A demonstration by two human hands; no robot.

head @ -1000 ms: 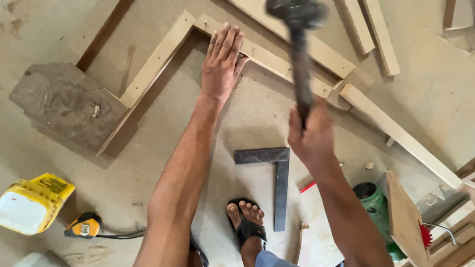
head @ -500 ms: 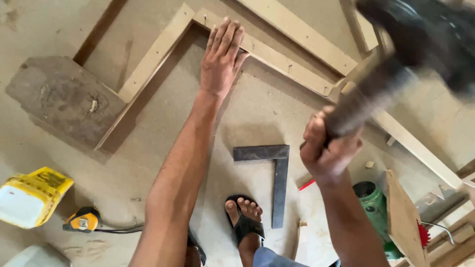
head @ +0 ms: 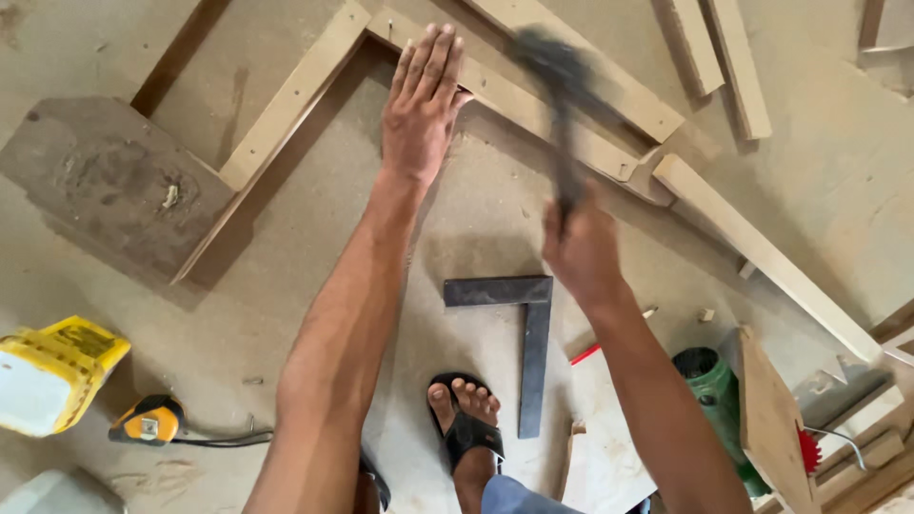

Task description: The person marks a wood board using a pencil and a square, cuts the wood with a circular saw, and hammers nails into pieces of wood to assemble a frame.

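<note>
From the head view we saw our left hand (head: 421, 105) pressed flat, fingers together, on the wooden frame (head: 495, 90) on the floor while our right hand (head: 581, 249) gripped the blurred hammer (head: 562, 86) just beside it, so a slightly stray blow could have crushed those fingers.

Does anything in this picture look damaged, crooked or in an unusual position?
One thing stands out: the left hand lies flat on the pale wooden frame, close to where the dark hammer, blurred and gripped by the right hand, is aimed. The black steel square lies flat on the floor, apart.
</note>
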